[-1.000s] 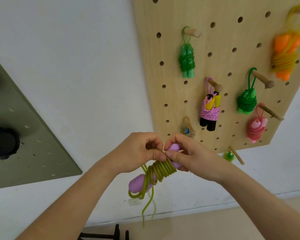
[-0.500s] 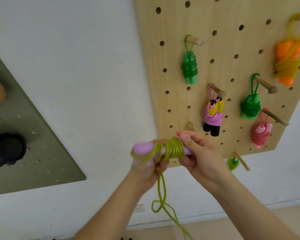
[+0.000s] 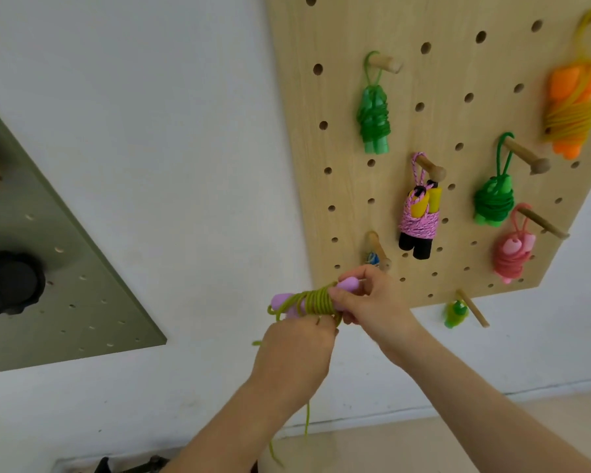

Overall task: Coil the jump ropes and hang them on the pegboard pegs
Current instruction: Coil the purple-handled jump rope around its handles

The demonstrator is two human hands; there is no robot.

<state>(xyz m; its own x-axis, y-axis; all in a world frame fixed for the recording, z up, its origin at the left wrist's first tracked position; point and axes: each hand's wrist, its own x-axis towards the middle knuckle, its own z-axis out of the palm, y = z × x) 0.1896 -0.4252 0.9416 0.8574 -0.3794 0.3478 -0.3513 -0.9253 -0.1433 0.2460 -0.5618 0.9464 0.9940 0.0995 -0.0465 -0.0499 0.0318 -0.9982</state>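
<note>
held rope (image 3: 318, 302): olive cord, lilac handles | pegboard (image 3: 350, 186): pale wood | side panel (image 3: 116, 285): grey-green | wall (image 3: 185, 131): white

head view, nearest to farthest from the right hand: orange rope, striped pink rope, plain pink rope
1. striped pink rope, just above the right hand
2. plain pink rope, farther right, low
3. orange rope, top right corner

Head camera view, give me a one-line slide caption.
Left hand and right hand wrap a lime-green rope round its lilac handles beside a wooden pegboard hung with coiled ropes.
</note>
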